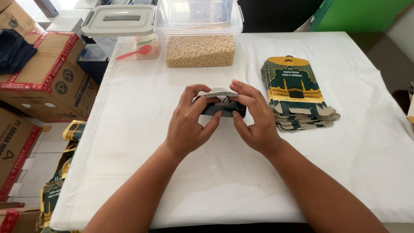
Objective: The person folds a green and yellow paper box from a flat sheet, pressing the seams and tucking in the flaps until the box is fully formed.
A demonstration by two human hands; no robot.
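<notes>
Head view: both hands (222, 118) around small carton (222, 103)

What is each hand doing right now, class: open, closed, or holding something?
Left hand: closed on the small dark carton.
Right hand: closed on the same carton, fingers over its flap.

Small dark carton (222, 105), grey flap up, held above the white table (172, 190)

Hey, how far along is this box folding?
Done: no finished box shows on the table. In hand: the left hand and right hand hold one small carton, a pale flap raised on top. Left: a stack of flat cartons beside them, and the tub of beans behind.
</notes>
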